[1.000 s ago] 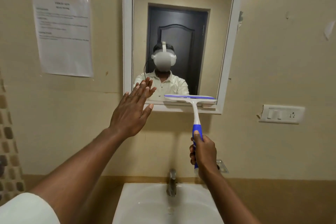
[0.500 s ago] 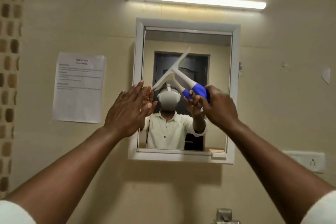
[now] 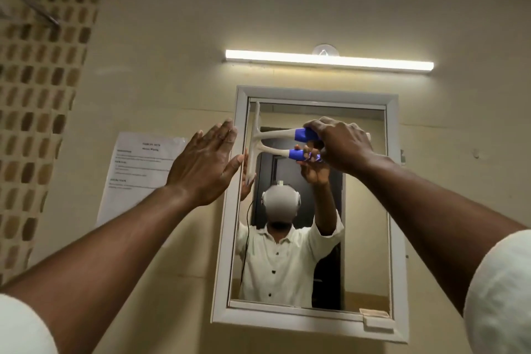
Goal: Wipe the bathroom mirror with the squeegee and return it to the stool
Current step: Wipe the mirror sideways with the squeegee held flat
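The right hand (image 3: 342, 146) grips the squeegee (image 3: 255, 141), blade upright against the mirror (image 3: 365, 210) glass at ten o'clock. The left hand (image 3: 205, 164), fingers spread, braces the frame. Wiping underway; next likely a sideways pull toward three o'clock.

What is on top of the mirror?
A lit tube light is fixed to the wall above the mirror, apart from its frame. On the glass, the squeegee blade stands upright at the left edge, gripped by the right hand.
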Available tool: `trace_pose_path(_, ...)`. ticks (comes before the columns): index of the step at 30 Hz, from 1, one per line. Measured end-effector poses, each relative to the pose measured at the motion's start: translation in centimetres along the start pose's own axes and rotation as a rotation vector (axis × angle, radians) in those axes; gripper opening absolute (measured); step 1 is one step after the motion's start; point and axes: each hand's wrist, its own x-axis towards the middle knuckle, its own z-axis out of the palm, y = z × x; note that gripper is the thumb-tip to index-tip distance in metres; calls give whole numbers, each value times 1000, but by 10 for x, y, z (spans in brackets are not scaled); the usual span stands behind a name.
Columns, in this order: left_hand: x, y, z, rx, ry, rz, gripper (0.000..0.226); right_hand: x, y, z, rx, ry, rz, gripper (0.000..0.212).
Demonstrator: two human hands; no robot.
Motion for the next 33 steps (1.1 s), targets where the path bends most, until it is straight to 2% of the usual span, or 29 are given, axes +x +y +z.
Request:
trace_pose_path(16, 5, -3, 21, -13, 19, 19, 61, 12, 10, 23, 14, 51, -47, 52)
trace_pose_path(25, -3, -3, 28, -41, -10, 0, 61, 0, 31, 19, 45, -5, 14, 55)
trace_pose_path(33, -4, 11, 34, -66, -23, 10, 60, -15, 62, 9, 58, 10, 50, 55)
